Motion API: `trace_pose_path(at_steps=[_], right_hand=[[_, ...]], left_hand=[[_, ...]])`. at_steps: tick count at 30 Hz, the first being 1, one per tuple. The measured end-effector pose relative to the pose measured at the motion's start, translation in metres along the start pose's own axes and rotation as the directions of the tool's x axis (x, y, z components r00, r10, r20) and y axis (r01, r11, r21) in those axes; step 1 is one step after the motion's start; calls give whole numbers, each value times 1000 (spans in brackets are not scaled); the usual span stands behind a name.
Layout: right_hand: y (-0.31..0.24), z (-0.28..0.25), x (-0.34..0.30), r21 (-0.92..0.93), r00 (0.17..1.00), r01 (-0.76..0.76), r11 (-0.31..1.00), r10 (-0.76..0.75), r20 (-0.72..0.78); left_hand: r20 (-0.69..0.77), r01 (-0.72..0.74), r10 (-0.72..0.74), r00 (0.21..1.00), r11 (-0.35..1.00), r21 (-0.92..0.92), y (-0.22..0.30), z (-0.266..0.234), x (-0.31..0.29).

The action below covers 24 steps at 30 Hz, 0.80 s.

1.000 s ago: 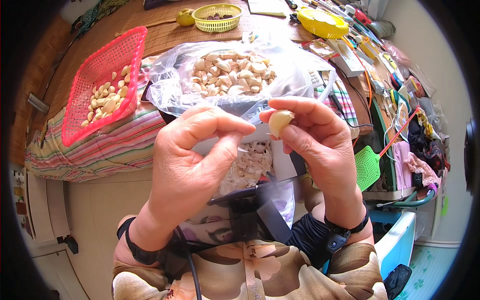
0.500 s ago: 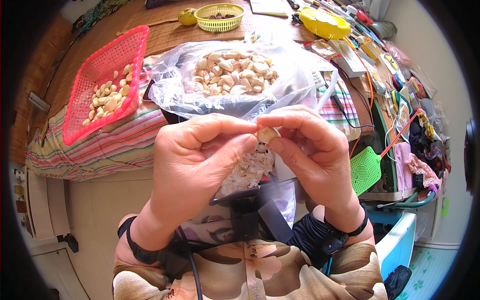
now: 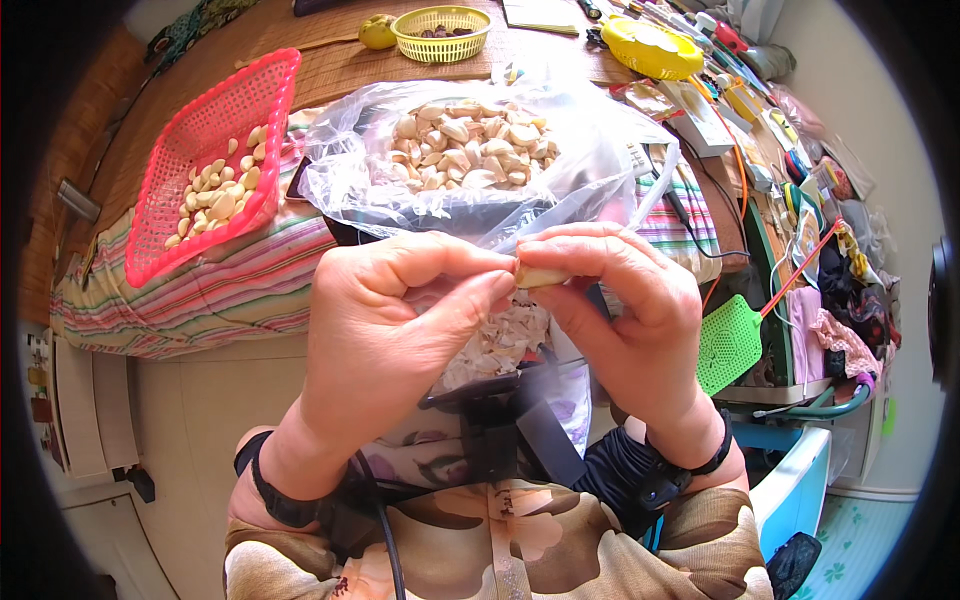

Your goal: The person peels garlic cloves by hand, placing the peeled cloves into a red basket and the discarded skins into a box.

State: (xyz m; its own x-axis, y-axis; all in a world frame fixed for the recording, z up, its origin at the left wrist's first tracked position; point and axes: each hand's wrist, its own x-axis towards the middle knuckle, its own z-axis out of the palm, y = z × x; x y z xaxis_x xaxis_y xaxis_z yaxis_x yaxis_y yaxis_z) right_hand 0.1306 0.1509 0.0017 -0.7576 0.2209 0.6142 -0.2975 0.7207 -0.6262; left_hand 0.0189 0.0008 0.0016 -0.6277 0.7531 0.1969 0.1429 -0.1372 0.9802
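Observation:
Between the thumb and forefinger of my right hand [image 3: 625, 295] is a pale garlic clove [image 3: 541, 276]. The fingertips of my left hand [image 3: 405, 310] pinch at the clove's left end, touching it. Both hands hover over a heap of papery garlic skins [image 3: 500, 345], partly hidden by my fingers. Just beyond lies an open clear plastic bag [image 3: 345, 160] with many unpeeled garlic cloves [image 3: 470, 150] in it. To the left, peeled cloves [image 3: 215, 200] rest in a tilted pink basket [image 3: 200, 120].
A yellow basket [image 3: 440, 48] with dark contents and a yellowish fruit [image 3: 378, 32] stand at the back. Another yellow basket [image 3: 655, 50] sits at the far right, beside crowded small items. A green fly swatter [image 3: 735, 340] leans near my right wrist. Striped cloth [image 3: 230, 305] covers the table's front edge.
The clove has turned in my right fingers and now lies lengthwise, pointing toward my left fingertips. Both hands have otherwise barely moved.

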Motion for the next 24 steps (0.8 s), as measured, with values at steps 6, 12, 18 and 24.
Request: trace_pose_path(at_steps=[6,12,18,24], right_hand=[[2,3,-2,-133,995,94,987,-97,-16],[1,3,-3,-122,993,114,986,-116,-6],[0,3,-2,-39,997,76,996,-76,6],[6,3,-9,373,990,-141,917,142,24]], left_hand=[[-10,-32,32,999,996,81,0,-1,0],[8,-64,64,998,965,253,1,1,-1],[5,-83,84,996,966,245,1,-1,-2],[14,132,-131,991,979,-153,5,1,0]])
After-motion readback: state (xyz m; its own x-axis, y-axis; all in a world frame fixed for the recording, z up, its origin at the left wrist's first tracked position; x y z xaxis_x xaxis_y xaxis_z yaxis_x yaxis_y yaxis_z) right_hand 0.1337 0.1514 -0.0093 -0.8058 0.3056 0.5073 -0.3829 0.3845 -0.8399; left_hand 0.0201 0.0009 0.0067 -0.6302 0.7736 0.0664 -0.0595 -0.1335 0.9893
